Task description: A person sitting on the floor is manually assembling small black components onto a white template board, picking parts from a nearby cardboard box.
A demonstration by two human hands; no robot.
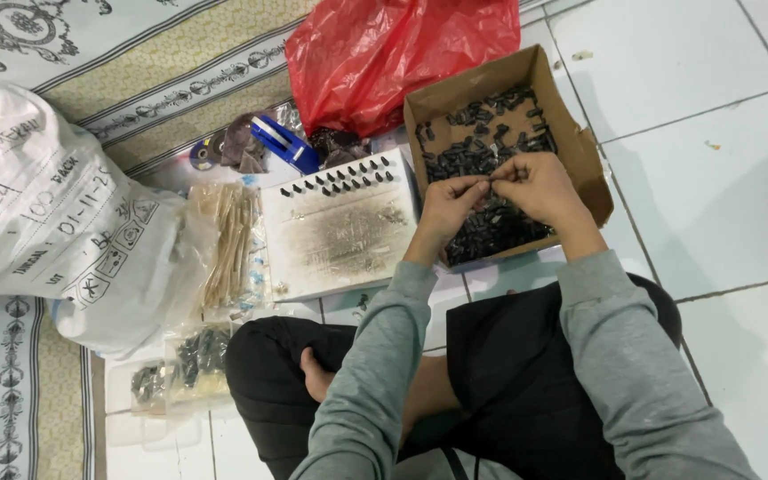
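My left hand [449,207] and my right hand [537,188] meet fingertip to fingertip above a brown cardboard box [584,151]. Between the fingertips they pinch a small black part [489,180], too small to make out in detail. The box holds a heap of several small black parts [482,147]. To the left of the box lies a stained white board [340,233] with two short rows of black pieces stuck along its far edge. Both arms wear grey sleeves, and I sit cross-legged on the floor.
A red plastic bag [384,53] lies behind the box. A large white printed sack [55,213] fills the left. Beside the board lie a clear bag of tan sticks [228,244], a blue tool [284,144] and small bags of dark parts [190,360]. White floor tiles [722,160] spread to the right.
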